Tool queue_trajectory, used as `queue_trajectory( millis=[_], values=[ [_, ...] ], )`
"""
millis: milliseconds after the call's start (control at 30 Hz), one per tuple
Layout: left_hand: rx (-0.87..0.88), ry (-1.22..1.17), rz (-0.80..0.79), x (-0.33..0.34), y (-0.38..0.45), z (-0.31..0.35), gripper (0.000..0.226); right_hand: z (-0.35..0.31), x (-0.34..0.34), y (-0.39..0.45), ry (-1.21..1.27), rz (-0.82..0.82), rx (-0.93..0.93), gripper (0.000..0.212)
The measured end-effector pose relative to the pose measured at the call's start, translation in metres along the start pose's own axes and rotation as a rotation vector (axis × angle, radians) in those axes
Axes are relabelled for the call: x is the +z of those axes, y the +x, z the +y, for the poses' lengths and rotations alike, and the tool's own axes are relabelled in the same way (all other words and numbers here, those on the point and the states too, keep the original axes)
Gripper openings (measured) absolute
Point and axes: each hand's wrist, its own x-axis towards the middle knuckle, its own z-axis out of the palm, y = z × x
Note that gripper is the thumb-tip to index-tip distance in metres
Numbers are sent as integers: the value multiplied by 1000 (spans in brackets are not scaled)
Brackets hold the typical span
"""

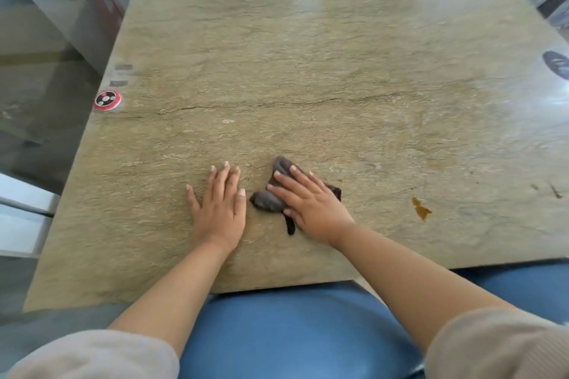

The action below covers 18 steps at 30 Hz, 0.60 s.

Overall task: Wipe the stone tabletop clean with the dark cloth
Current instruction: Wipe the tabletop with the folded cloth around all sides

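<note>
The right hand presses flat, fingers straight, on the crumpled dark grey cloth near the front of the tan veined stone tabletop; the left hand rests spread just beside it. The cloth would do best swept with firm pressure toward the amber smear well to the right. Much of it hides under the palm, and a dark object at the right edge is cut off.

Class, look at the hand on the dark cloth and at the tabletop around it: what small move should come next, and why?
Probably slide the dark cloth rightward under the right hand toward the brown stain. The hand presses the cloth flat, the stain lies unwiped to its right, and the left hand rests flat on the stone tabletop.
</note>
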Motion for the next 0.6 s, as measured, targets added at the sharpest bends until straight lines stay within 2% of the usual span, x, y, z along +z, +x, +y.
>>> queue_trajectory(
  millis=[67,133,267,400,467,600],
  values=[
    [-8,23,-25,-1,0,1,58,-1,-6,17,33,9,124,53],
    [-10,14,-45,-3,1,0,56,-7,-5,16,27,6,132,54],
    [-29,-11,-29,-2,-1,2,54,-23,9,-28,-66,1,-145,52],
    [-68,-96,2,-3,0,9,52,-14,13,-26,-133,-5,-187,51],
    [-52,-131,21,-3,0,16,52,-9,8,-11,-88,9,-77,52],
    [98,-148,-45,0,-4,48,60,16,-6,6,24,95,313,54]
  ],
)
